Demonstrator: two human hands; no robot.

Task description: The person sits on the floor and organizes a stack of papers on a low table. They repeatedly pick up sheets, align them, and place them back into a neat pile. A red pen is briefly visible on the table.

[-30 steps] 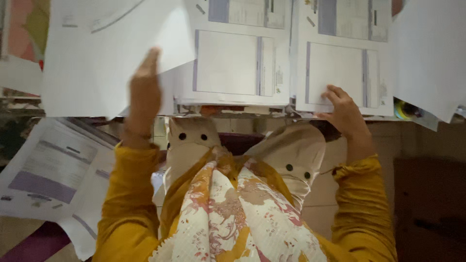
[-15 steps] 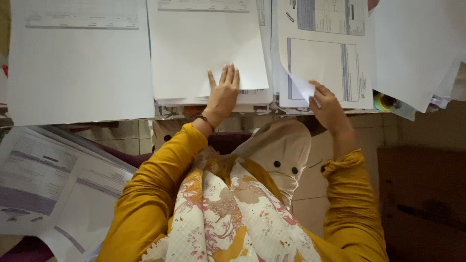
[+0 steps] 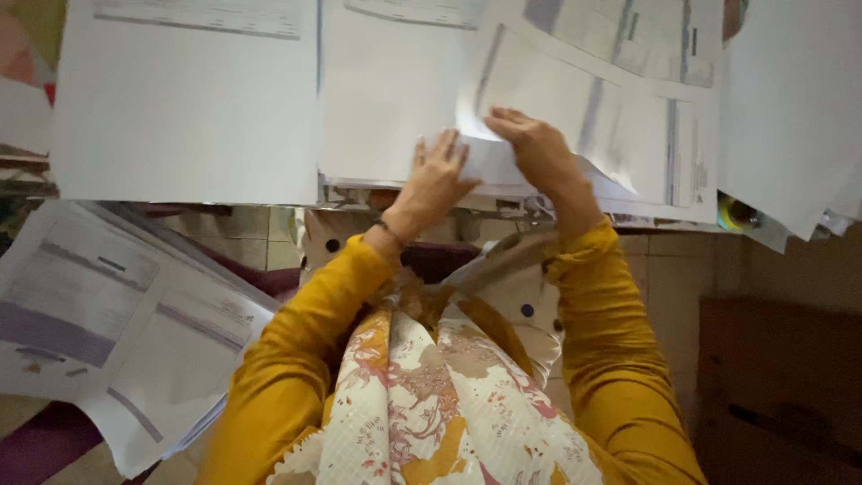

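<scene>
Item: loose white printed paper sheet, on the table edge. Since half a second ago, both hands have converged: left hand pressed flat, fingers spread; right hand pinching the sheet's curled corner, lifting it.

I see mustard-yellow long sleeves on both arms, a thin dark bracelet at the left wrist, and a floral cream scarf.

Hands on sheets, more sheets lower L
</scene>
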